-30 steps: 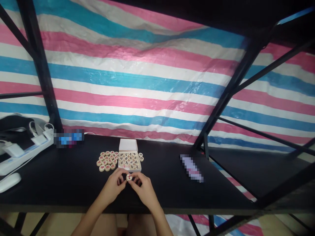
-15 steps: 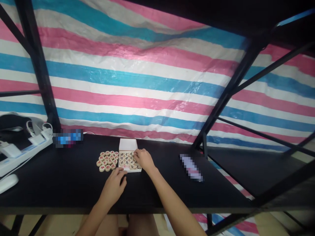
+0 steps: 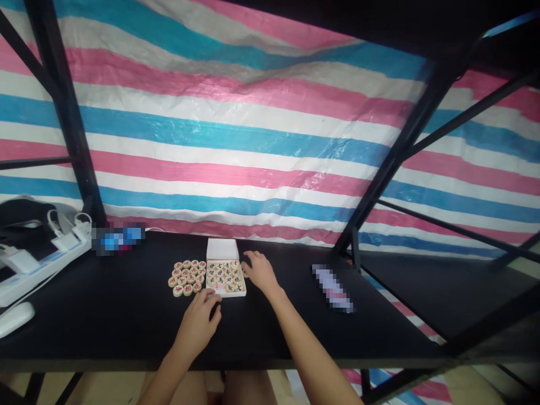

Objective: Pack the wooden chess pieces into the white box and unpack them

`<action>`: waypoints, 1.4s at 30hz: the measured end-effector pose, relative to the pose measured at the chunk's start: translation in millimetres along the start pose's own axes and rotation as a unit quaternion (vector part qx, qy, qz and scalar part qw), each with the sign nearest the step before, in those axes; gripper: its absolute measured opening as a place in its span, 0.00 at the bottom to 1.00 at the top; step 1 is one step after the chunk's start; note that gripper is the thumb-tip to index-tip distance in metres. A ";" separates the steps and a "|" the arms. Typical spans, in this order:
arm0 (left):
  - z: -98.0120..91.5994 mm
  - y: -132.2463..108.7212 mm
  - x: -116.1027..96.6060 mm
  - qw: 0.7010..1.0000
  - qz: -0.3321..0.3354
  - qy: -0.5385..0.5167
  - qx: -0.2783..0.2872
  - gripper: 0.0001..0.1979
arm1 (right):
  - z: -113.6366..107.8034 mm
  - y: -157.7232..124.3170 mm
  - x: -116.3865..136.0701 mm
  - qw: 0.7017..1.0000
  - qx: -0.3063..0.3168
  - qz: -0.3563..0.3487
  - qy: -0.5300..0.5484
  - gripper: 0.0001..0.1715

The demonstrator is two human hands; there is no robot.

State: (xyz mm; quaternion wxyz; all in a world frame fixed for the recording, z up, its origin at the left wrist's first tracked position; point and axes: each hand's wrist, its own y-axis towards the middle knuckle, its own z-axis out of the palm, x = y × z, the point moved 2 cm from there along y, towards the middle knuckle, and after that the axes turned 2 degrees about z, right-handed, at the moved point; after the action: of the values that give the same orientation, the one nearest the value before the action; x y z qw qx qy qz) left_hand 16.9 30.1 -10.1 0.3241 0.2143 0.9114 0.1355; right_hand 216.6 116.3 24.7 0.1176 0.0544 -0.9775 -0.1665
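Note:
A small white box (image 3: 222, 248) stands on the black table (image 3: 105, 320), filled with round wooden chess pieces (image 3: 225, 277) marked in red and black. Several loose pieces of the same kind (image 3: 187, 277) lie in rows just left of it. My left hand (image 3: 199, 323) rests on the table just in front of the box, fingers loosely spread and holding nothing. My right hand (image 3: 260, 272) lies against the box's right side, fingers apart and bent down onto the table. Whatever is under its fingertips is hidden.
A white power strip with plugs (image 3: 37, 264) and a white mouse (image 3: 14, 318) lie at the table's left end. Blurred items sit at the back left (image 3: 118, 237) and at the right (image 3: 333, 287). Black frame posts (image 3: 71, 124) stand before a striped tarp (image 3: 253, 140).
Both hands held one piece near the front edge. My right hand then carried it over the box and has now moved to the box's right side. My left hand stayed before the box.

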 end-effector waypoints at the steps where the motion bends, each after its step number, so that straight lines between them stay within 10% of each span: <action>1: -0.1 -0.4 0.1 1.000 -0.004 0.002 -0.003 0.12 | -1.1 -4.9 -5.2 1.000 -0.009 0.017 0.005 0.18; 7: -5.5 -2.8 -0.7 0.996 -0.032 -0.020 -0.080 0.12 | 7.2 -38.1 -15.9 0.999 0.014 -0.003 0.048 0.17; 16: -9.3 -4.1 -12.5 0.997 0.002 -0.070 0.046 0.11 | -4.5 -61.4 -19.3 0.984 -0.025 0.032 0.175 0.06; 19: -10.8 -2.9 -13.0 0.993 -0.013 -0.110 0.047 0.11 | -16.9 -88.1 -3.4 0.943 -0.093 0.050 0.317 0.06; 24: -13.3 -2.8 -18.4 0.983 -0.013 -0.167 0.078 0.15 | -15.9 -117.1 48.1 0.912 -0.021 -0.023 0.408 0.09; 34: -11.9 -1.3 -16.4 0.977 -0.012 -0.182 0.115 0.14 | 5.1 -114.4 53.6 0.892 0.000 0.034 0.451 0.02; 42: 2.7 0.7 -1.4 0.961 -0.048 -0.257 0.090 0.18 | 8.4 -111.3 49.8 0.875 0.013 0.079 0.478 0.14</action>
State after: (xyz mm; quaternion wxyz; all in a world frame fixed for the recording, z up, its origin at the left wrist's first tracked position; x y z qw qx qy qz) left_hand 19.9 30.4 -11.2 0.5329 0.2266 0.8150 -0.0224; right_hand 173.9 7.2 -10.1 0.5821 0.0514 -0.8056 -0.0972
